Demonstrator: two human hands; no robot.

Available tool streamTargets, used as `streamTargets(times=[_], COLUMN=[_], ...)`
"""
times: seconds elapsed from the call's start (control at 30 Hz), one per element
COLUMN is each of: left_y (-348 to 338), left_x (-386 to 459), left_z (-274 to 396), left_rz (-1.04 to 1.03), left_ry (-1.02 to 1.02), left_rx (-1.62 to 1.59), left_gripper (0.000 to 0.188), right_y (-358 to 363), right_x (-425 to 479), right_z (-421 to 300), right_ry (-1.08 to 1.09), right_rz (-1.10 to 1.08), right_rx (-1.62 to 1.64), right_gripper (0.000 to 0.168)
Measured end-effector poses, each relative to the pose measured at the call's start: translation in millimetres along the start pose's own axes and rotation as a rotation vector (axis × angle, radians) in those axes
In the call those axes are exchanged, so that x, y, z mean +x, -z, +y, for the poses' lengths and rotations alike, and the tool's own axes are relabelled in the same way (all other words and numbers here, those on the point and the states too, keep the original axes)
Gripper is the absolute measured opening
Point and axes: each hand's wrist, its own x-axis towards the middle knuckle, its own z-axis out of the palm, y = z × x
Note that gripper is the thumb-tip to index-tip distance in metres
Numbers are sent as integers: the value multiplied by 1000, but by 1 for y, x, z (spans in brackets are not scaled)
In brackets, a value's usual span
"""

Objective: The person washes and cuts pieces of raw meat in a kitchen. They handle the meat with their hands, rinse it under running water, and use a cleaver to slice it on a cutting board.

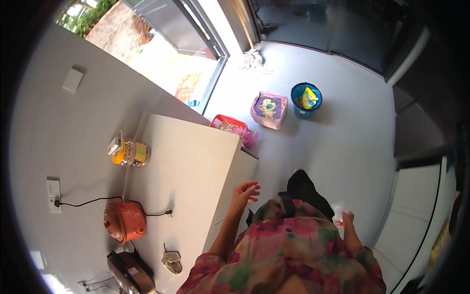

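My left hand is raised beside the edge of a pale countertop, fingers slightly spread and holding nothing. At the right side of my body, my right hand grips a crumpled, translucent white item, perhaps a plastic bag. Farther ahead on the floor stand a blue bin with a yellow-green packet inside and a pink cube-shaped stool or box with a cartoon figure on top. A red plastic basket of small pale pieces sits just past the counter's end, a pink plastic bag against it.
Along the counter are a lidded plastic jar, a red electric pot, a brown appliance and a small cloth item. A mop leans near the open door. White cabinets line the right side.
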Motion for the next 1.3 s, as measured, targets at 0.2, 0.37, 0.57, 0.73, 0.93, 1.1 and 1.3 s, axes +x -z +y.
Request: streamTargets(times=[0.2,0.37,0.57,0.73,0.93,1.1,1.3], left_y=[-24,-36,-40,-55,-73,-58,0], left_x=[44,72,151,252,379,435,492], left_z=[33,58,108,115,47,-23,-91], left_rz=[103,179,64,45,360,640,986], left_ry=[-1,41,43,-14,120,426,628], left_rx=[-160,-219,-178,-39,459,425,488], left_gripper=[34,33,30,28,31,39,54], right_y=[-70,-135,-192,-230,-270,-308,-339], right_x=[57,38,55,60,102,154,238], right_z=[-299,-474,-587,-628,-655,-675,-651], right_ry=[385,548,604,560,547,493,857], right_rz=[-157,-133,-66,-26,34,20,-112], right_rx=[-355,-510,-673,-757,-852,-1060,-1094], right_gripper=[47,62,56,54,59,67,75])
